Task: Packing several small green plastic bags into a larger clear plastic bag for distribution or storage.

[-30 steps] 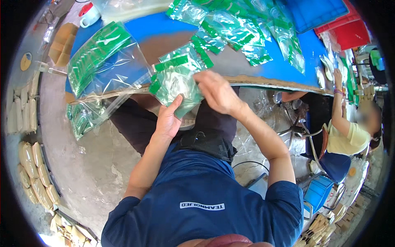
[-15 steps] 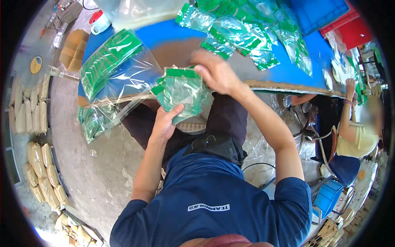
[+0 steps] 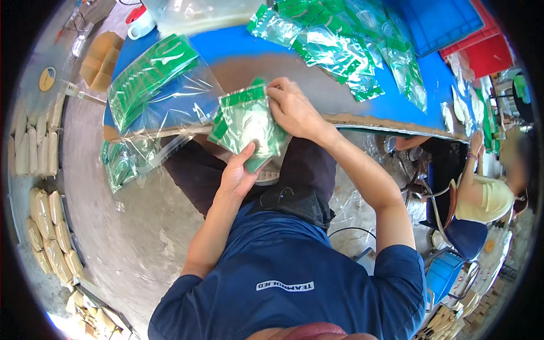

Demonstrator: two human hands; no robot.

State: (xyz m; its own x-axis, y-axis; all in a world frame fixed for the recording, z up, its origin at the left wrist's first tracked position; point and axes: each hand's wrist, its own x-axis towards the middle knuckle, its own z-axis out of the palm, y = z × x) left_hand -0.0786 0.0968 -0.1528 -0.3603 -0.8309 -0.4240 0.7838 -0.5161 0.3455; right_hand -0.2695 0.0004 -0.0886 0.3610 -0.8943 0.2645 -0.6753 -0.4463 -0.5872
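Note:
A stack of clear plastic packets with green top bands (image 3: 245, 122) is held above my lap, at the table's front edge. My left hand (image 3: 239, 174) grips its lower end, thumb on top and fingers beneath. At the upper right corner of the stack, my right hand (image 3: 294, 110) is closed with fingertips on the green band. On the left of the table lies a large clear bag (image 3: 187, 93) with a row of green-banded packets (image 3: 148, 79) inside; its lower part hangs over the edge. Many loose green-banded packets (image 3: 334, 48) are heaped at the far middle of the table.
The blue table (image 3: 226, 42) has a worn brown patch and frayed front edge. Beyond stand a white mug (image 3: 140, 24), a blue crate (image 3: 439, 25) and a red crate (image 3: 487, 54). A cardboard box (image 3: 101, 59) is at left. Another person (image 3: 481, 195) sits at right.
My right hand has come down from above the stack onto its upper right corner. My left hand and the stack have shifted slightly right. A loose packet near the heap's front is gone.

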